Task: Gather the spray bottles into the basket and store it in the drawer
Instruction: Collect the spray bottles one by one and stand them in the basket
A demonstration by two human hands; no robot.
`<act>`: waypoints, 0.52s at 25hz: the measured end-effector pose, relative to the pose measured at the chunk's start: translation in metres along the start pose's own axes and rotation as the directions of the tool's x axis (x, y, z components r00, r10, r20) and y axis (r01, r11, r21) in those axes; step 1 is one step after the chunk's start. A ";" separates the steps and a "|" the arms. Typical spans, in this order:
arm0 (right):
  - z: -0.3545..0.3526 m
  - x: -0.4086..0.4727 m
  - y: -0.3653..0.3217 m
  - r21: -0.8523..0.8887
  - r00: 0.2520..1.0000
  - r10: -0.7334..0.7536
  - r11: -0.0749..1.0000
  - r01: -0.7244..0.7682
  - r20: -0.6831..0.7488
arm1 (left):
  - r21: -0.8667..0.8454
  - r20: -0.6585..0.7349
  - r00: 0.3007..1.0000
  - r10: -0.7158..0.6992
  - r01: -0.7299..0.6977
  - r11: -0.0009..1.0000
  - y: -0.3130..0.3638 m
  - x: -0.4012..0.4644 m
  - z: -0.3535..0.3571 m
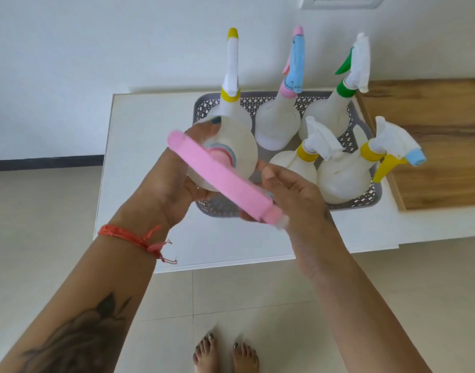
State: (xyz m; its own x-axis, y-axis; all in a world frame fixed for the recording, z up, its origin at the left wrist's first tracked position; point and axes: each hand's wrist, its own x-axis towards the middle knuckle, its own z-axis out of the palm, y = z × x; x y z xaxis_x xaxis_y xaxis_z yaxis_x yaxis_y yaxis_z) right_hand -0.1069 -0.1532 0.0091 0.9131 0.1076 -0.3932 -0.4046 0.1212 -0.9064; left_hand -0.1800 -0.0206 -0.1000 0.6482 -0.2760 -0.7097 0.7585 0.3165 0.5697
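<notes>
A grey lattice basket (364,201) stands on a white cabinet top (139,146). Several white spray bottles stand upright in it: one with a yellow collar (232,76), one with a pink and blue head (291,84), one with a green trigger (346,84), and two in front with yellow collars (301,162) (346,173). Above the basket's near left part I hold a white bottle with a pink spray head (223,179). My left hand (174,189) grips its round body. My right hand (298,200) touches the tip of the pink head.
A wooden surface (432,146) adjoins the white top on the right. A white wall rises behind the cabinet. Pale floor tiles lie below, with my bare feet (225,356) near the bottom edge. No drawer is visible.
</notes>
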 end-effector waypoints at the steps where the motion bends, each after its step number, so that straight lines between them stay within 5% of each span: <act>1: 0.000 0.000 0.003 -0.125 0.994 -0.102 0.987 0.098 -0.027 | 0.232 -0.170 0.984 0.054 -0.014 0.973 -0.063 0.006 -0.001; 3: 0.002 0.000 0.008 -0.357 0.951 -0.309 0.890 0.285 -0.011 | 0.687 -0.431 0.854 0.290 0.103 0.719 -0.149 0.020 -0.017; 5: 0.006 0.003 0.011 -0.468 0.898 -0.434 0.782 0.412 0.064 | 0.823 -0.422 0.834 0.357 0.187 0.536 -0.170 0.021 -0.025; 8: 0.012 0.018 0.018 -0.569 0.826 -0.543 0.637 0.520 0.147 | 0.879 -0.363 0.874 0.324 0.205 0.431 -0.160 0.022 -0.029; 9: 0.014 0.023 0.022 -0.597 0.801 -0.579 0.593 0.540 0.149 | 0.884 -0.344 0.860 0.377 0.161 0.439 -0.190 0.024 -0.039; 11: 0.018 0.031 0.030 -0.670 0.764 -0.633 0.516 0.533 0.120 | 0.821 -0.338 0.881 0.332 0.104 0.561 -0.136 0.040 -0.034; 13: 0.021 0.040 0.035 -0.686 0.764 -0.641 0.523 0.506 0.075 | 0.594 -0.158 0.986 0.059 0.047 0.803 -0.021 0.043 -0.025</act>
State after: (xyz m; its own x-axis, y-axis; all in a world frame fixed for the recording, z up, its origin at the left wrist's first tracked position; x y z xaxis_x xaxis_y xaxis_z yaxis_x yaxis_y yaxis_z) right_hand -0.0855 -0.1238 -0.0349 0.9533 0.0783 0.2918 0.2843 -0.5590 -0.7789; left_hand -0.1697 -0.0162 -0.1523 0.6732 -0.1102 -0.7312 0.6796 -0.2977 0.6705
